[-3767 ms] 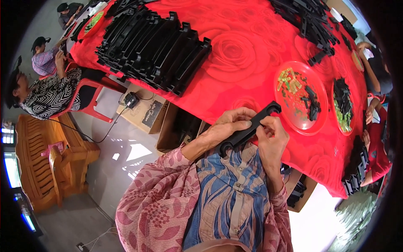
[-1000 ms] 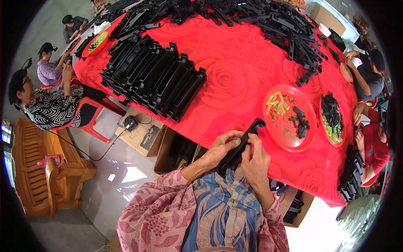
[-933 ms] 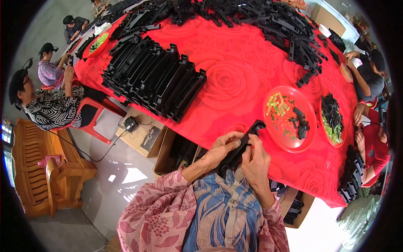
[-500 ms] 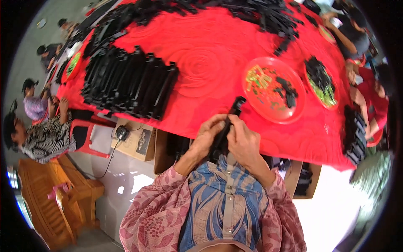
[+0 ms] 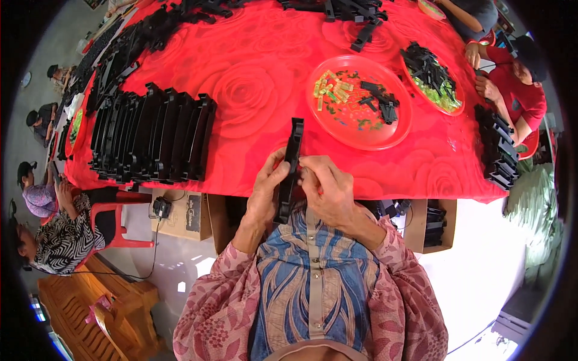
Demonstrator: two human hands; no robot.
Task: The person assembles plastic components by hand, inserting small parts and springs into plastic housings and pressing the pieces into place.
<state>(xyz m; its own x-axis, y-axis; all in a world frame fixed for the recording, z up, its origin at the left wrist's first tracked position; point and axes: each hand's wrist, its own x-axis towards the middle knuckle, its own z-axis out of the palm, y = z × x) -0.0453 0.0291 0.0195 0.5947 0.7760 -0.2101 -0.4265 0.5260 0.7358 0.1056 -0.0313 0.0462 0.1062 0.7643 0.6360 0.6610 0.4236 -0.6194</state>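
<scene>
My left hand (image 5: 260,191) is closed round a long, narrow black plastic part (image 5: 290,174), held nearly upright in front of my shirt at the table's edge. Against the part's right side, my right hand (image 5: 331,191) has its thumb and fingers pinched together. Whatever those fingertips hold, if anything, is too small or hidden to name. Ahead and to the right lies a round red plate (image 5: 328,129). On it are small yellow-green pieces (image 5: 331,90), small black pieces (image 5: 380,102) and tiny coloured bits.
To the left, many similar black parts (image 5: 150,135) stand in a tight row on the red tablecloth (image 5: 247,90). Loose black parts (image 5: 355,12) heap at the far side. A second plate (image 5: 451,111) sits further right, near a person in red (image 5: 512,84). Cardboard boxes (image 5: 442,234) stand below.
The black part has turned more upright and shifted left, with both hands still at it. My view has also shifted, so the plate and row appear further left.
</scene>
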